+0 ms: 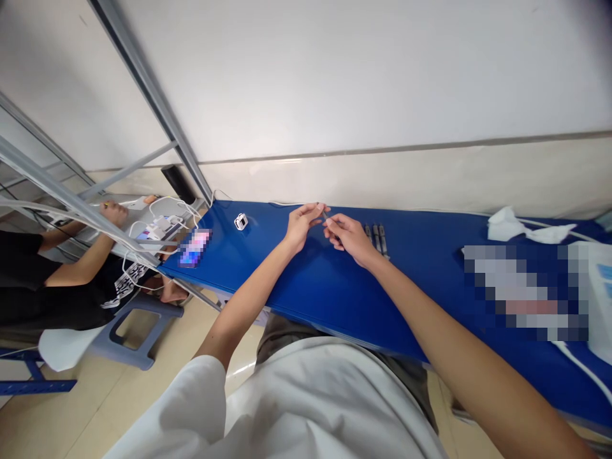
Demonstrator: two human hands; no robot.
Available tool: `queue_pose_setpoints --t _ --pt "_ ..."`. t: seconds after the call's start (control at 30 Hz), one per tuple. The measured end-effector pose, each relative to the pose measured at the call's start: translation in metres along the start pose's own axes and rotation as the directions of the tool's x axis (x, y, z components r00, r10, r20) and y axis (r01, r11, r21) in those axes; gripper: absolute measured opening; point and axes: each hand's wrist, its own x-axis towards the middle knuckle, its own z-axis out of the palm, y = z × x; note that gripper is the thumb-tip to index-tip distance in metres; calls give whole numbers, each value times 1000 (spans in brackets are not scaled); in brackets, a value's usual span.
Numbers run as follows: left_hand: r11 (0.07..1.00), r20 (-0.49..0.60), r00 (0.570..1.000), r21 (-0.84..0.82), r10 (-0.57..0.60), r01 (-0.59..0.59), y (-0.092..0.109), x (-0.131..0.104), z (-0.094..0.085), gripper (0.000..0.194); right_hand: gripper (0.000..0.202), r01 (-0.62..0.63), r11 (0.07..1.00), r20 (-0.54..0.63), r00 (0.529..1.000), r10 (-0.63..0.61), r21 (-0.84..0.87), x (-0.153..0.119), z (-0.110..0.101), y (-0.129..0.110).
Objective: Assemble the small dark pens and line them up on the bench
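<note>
My left hand (299, 225) and my right hand (348, 234) meet above the blue tabletop (329, 287), fingertips almost touching. Between them is a slim dark pen-like piece (325, 215), mostly covered by the fingers. My left hand pinches its upper end, and the fingers of my right hand close on its lower end. Just right of my right hand, several dark grey pens (377, 238) lie side by side on the table, partly hidden behind my wrist.
Left on the table are a small white-and-black device (241, 221) and a phone (195, 247). At right lie crumpled tissue (505, 224), a blurred flat object (516, 290) and a white packet (600, 299). Beyond the metal bed frame (157, 108), another person's hand (113, 212) is near cables.
</note>
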Motion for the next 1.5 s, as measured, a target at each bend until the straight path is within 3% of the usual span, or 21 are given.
queue_pose_setpoints --t 1.17,1.5 --pt "988 26 996 -127 -87 90 13 -7 9 31 46 -132 967 91 989 114 217 -3 3 -14" --pt "978 -93 990 -192 -106 86 9 -5 10 36 44 -103 938 -13 993 114 332 0 -4 -23"
